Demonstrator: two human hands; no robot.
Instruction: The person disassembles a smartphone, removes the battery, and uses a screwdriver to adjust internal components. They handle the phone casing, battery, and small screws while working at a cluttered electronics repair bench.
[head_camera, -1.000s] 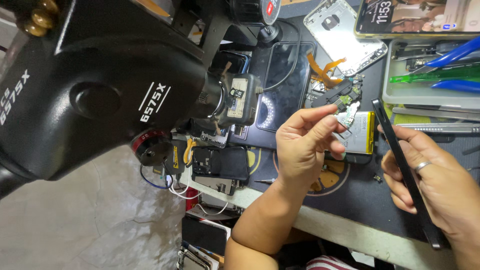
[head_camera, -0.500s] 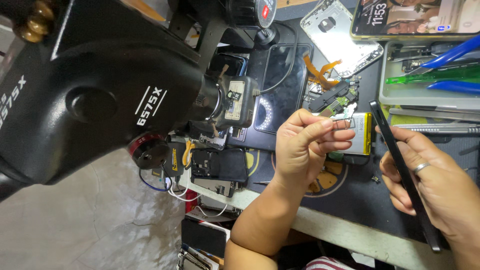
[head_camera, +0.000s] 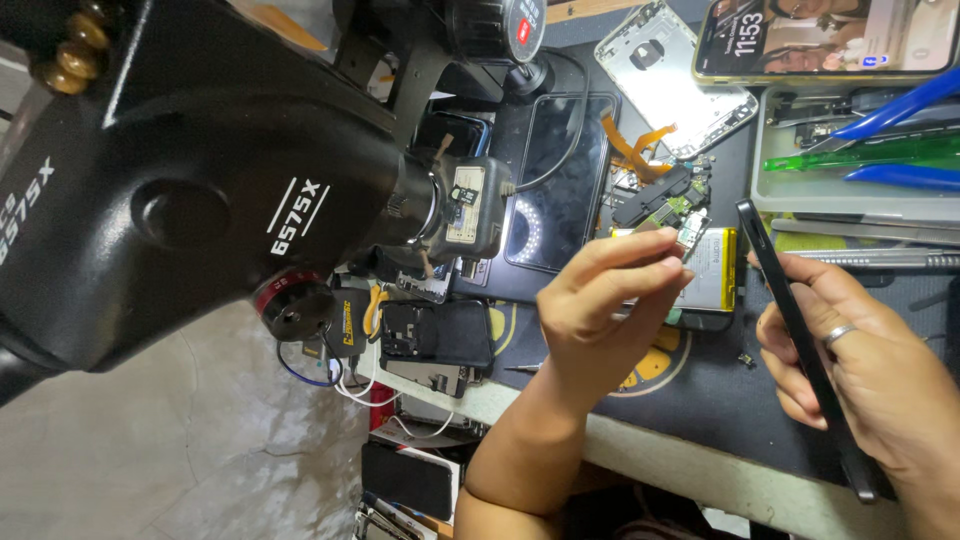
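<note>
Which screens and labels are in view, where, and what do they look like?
Lit phone screen: top right, rectangular, pale photo.
Dark phone screen: centre, black rectangle reflecting a ring of lights.
Battery label: yellow rectangle beside the left hand.
Black phone: edge-on in the right hand.
Microscope body: left, black with white markings.

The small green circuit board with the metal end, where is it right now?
In the head view, the small green circuit board is pinched in the left hand's fingertips, right of centre, above the yellow-labelled flat battery and left of the dark phone in the right hand.

left hand (head_camera: 600, 310) pinching small circuit board (head_camera: 690, 236), right hand (head_camera: 880, 370) gripping phone (head_camera: 800, 340)
</note>
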